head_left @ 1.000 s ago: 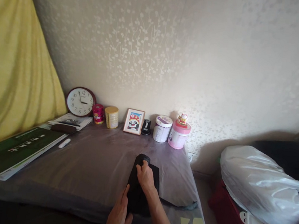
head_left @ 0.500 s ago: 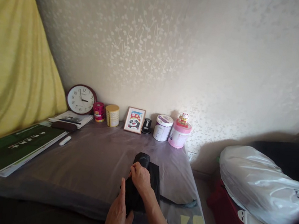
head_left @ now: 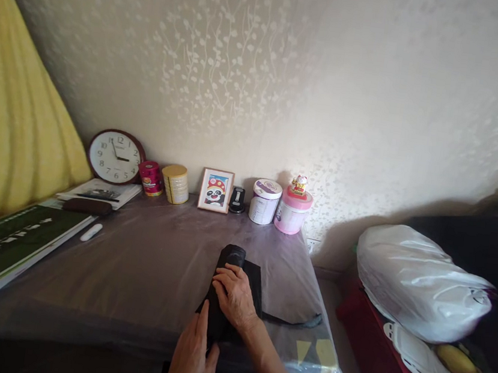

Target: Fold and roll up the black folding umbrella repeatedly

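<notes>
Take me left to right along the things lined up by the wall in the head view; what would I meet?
Round clock → red can → yellow-lidded can → framed panda picture → small black object → purple-and-white-lidded tub → pink-lidded tub.

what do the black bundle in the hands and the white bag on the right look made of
Black bundle: probably fabric, mostly matte, judging by its soft rolled shape, though thin synthetic sheeting is possible. White bag: likely thin plastic, glossy, with creases and bright highlights.
</notes>
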Action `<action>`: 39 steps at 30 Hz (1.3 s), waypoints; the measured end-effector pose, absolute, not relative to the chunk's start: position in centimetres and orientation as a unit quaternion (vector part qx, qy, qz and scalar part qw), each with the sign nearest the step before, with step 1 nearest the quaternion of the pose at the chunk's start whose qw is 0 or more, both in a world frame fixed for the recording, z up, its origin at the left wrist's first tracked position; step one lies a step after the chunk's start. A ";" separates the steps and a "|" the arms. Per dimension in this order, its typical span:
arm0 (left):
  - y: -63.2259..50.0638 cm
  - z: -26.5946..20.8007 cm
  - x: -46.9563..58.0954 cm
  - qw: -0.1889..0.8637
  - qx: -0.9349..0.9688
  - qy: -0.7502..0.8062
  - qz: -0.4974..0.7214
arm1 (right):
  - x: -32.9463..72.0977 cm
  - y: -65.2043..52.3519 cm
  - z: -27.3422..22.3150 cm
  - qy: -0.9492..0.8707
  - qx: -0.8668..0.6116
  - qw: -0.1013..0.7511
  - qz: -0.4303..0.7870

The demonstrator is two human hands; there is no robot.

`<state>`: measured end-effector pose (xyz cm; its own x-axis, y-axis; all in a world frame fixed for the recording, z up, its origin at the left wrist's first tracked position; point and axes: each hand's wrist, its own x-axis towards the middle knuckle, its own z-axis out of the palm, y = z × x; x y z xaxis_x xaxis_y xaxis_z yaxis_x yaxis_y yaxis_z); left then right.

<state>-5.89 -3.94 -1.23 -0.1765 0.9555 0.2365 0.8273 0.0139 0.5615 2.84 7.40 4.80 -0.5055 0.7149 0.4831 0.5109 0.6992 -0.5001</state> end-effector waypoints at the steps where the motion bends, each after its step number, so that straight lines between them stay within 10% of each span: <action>1: -3.9 -1.4 -5.9 0.098 0.635 0.705 0.301 | 2.8 7.8 4.5 -0.858 -0.357 0.339 0.144; 39: -3.8 -0.1 -5.7 0.136 0.616 0.720 0.288 | 9.8 10.3 2.1 -0.635 -0.643 0.336 0.264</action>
<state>-5.73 -3.82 -0.08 -0.2040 0.9658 0.1598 0.8092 0.0745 0.5828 9.79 10.34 2.12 0.0538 0.9948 0.0867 0.6391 0.0324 -0.7685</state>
